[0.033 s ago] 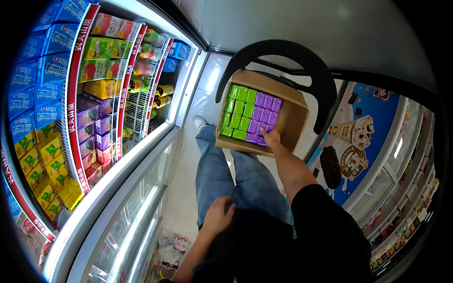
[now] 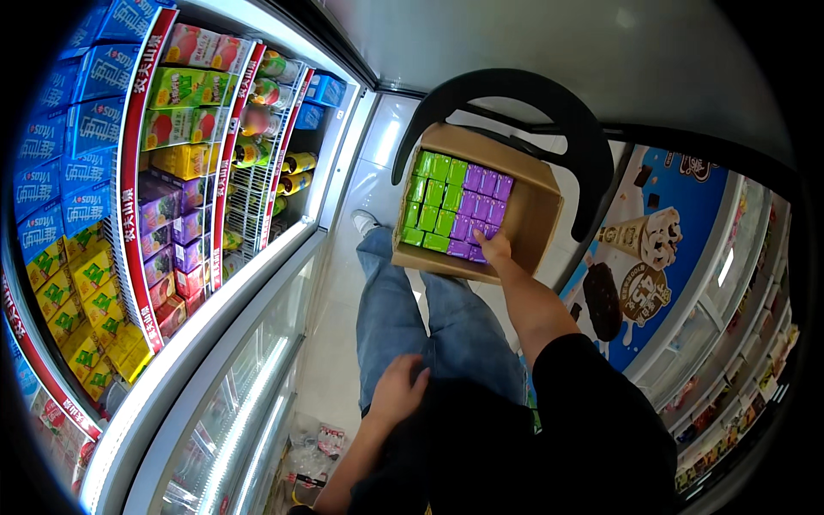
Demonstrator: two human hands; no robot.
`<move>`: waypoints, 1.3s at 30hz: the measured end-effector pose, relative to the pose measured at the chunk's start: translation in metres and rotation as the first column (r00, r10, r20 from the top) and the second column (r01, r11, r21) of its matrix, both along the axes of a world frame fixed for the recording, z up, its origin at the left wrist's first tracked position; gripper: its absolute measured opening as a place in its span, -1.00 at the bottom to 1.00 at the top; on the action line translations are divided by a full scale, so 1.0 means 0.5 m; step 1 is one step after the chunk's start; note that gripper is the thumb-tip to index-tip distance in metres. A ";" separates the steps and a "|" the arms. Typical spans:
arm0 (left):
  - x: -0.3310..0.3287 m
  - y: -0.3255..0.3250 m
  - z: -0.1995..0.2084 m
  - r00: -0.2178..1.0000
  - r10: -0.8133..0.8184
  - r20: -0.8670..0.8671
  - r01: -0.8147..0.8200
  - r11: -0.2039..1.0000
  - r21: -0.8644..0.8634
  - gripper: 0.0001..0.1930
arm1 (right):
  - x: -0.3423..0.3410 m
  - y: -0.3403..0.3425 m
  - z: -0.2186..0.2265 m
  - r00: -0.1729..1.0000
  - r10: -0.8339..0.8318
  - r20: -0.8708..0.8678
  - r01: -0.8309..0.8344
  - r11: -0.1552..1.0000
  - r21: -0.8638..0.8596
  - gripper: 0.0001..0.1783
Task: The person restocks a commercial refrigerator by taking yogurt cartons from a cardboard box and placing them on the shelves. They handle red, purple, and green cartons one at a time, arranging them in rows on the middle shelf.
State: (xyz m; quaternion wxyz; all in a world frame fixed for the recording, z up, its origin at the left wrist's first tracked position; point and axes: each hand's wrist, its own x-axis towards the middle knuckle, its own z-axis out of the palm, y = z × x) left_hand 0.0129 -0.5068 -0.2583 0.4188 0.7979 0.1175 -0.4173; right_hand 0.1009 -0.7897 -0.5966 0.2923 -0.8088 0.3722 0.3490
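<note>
A brown cardboard box (image 2: 539, 215) stands open in front of my legs, its right part bare inside. Rows of green drink cartons (image 2: 434, 196) fill its left side, with purple drink cartons (image 2: 483, 196) packed beside them. My right hand (image 2: 495, 249) reaches over the near edge and grips a purple carton at the near right corner of the rows; its thumb lies on top, while the other fingers are mostly hidden. My left hand (image 2: 400, 388) rests on my thigh in blue jeans, holding nothing, with its thumb apart from loosely bent fingers.
On my left is an open refrigerated shelf case with blue cartons (image 2: 90, 124), yellow cartons (image 2: 90, 275), purple cartons (image 2: 160, 215) and bottles (image 2: 296, 172). A black curved chair part (image 2: 515, 83) arches behind the box. An ice-cream freezer (image 2: 648, 257) stands at right. Plastic-wrapped items (image 2: 322, 442) lie low at left.
</note>
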 end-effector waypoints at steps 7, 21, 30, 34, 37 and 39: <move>0.066 -0.033 -0.007 0.998 -0.005 0.060 0.010 0.997 -0.073 -0.62 | -0.027 0.004 0.181 0.962 -0.065 0.263 0.091 0.992 -0.085 -0.47; 0.125 -0.026 -0.022 0.978 -0.089 0.190 0.090 0.996 0.004 -0.37 | -0.020 -0.004 0.202 0.918 0.221 0.331 -0.323 0.898 0.298 -0.30; 0.067 0.049 -0.015 0.989 0.035 0.141 -0.047 0.995 0.087 -0.39 | -0.008 0.007 0.042 0.936 0.337 -0.106 -0.303 0.920 0.248 -0.24; 0.039 0.065 -0.029 0.988 0.090 0.127 -0.104 0.988 0.112 -0.36 | 0.002 0.006 0.048 0.919 0.358 -0.163 -0.325 0.925 0.194 -0.23; 0.035 0.069 -0.019 0.985 0.114 0.133 -0.129 0.986 0.104 -0.38 | 0.014 0.015 0.088 0.938 0.254 -0.236 -0.243 0.967 0.073 -0.25; 0.035 0.077 -0.008 0.981 0.130 0.143 -0.143 0.986 0.087 -0.38 | 0.016 0.022 0.120 0.969 0.122 -0.215 -0.123 0.992 0.007 -0.27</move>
